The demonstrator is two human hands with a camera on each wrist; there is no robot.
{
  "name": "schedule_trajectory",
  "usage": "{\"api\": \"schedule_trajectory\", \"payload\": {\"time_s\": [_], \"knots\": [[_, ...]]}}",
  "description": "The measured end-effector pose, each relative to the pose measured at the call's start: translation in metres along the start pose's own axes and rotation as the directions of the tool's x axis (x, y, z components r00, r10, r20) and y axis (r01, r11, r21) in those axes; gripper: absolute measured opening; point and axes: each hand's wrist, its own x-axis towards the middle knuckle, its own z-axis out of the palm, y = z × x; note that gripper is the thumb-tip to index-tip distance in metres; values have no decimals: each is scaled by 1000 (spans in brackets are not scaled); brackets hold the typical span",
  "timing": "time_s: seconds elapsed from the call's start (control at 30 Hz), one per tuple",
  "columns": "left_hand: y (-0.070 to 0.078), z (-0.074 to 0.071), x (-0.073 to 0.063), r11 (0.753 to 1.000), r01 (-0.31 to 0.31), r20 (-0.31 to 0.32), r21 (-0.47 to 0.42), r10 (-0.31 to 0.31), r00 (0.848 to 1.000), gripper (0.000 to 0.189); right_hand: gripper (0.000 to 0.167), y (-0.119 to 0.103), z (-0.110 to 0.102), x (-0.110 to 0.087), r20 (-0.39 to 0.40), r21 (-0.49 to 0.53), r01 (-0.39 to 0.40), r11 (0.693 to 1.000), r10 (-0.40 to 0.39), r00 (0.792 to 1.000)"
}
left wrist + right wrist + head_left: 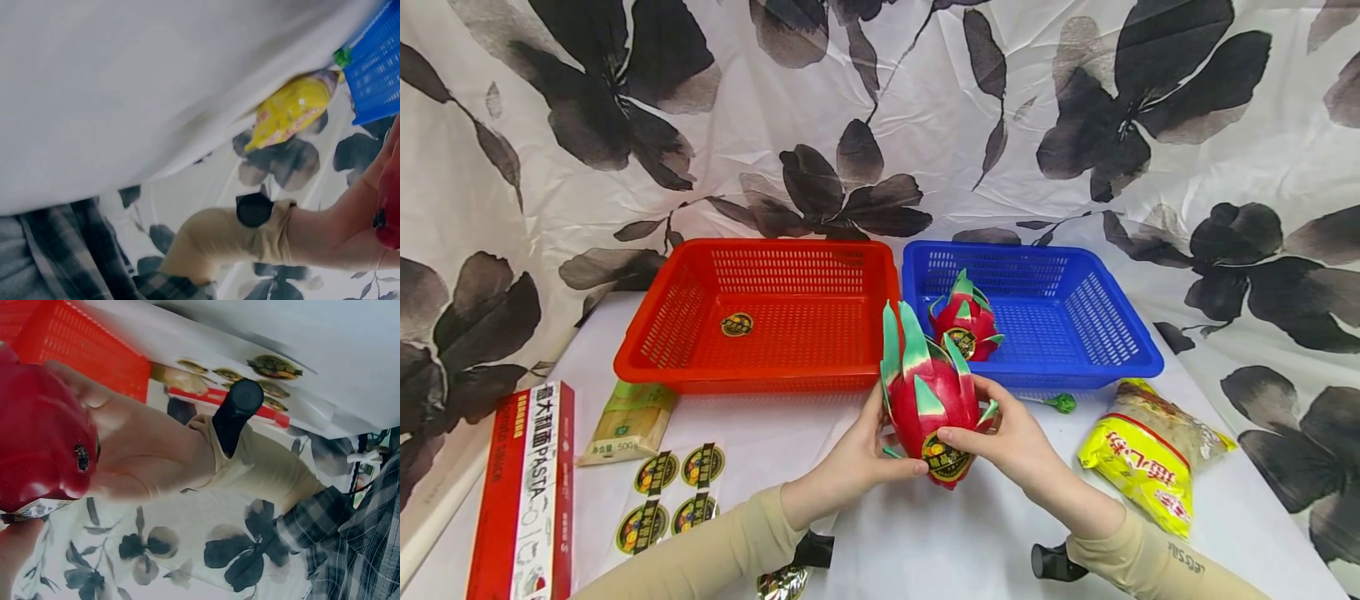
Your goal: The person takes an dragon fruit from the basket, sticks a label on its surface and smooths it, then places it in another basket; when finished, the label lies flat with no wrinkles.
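A red dragon fruit (917, 400) with green-tipped scales is held up between both hands, in front of the baskets. My left hand (868, 450) grips its left side, thumb at the edge of a round black-and-gold sticker (946, 460) on the skin. From the right, my right hand (1000, 429) holds the fruit with its thumb pressed on the sticker's upper part. In the right wrist view the fruit (37, 437) shows its smooth red end and dark stem spot, the left palm behind it. A second dragon fruit (972, 321) with a similar sticker lies in the blue basket (1120, 358).
A red basket (760, 379) with one round sticker (737, 324) inside stands at back left. Along the left lie a pasta box (542, 500), a noodle pack (628, 421) and a sheet of stickers (681, 492). A yellow bag (1146, 458) and green-topped lollipop (1063, 403) lie at right.
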Motion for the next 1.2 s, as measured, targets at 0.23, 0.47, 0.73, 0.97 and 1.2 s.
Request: {"api": "schedule_trajectory", "payload": {"time_s": [0.23,0.47,0.73,0.97,1.2], "knots": [[1,-4,9,995,-34,26,93,32,999,111,89,-1,-6,-2,-18,-6,6,1000,-6,1000],[7,-11,16,938,-66,56,341,50,997,118,92,-3,-14,-3,-53,-39,-9,999,7,999],[4,-20,27,842,-208,105,498,180,978,112,94,-3,-19,0,-105,-51,-11,999,6,994],[1,-14,33,736,-257,94,627,255,962,87,95,-5,-25,1,-129,-79,-14,997,4,992],[2,-4,37,628,-277,56,727,347,936,54,96,-5,-30,0,-153,-77,-32,996,20,988]]}}
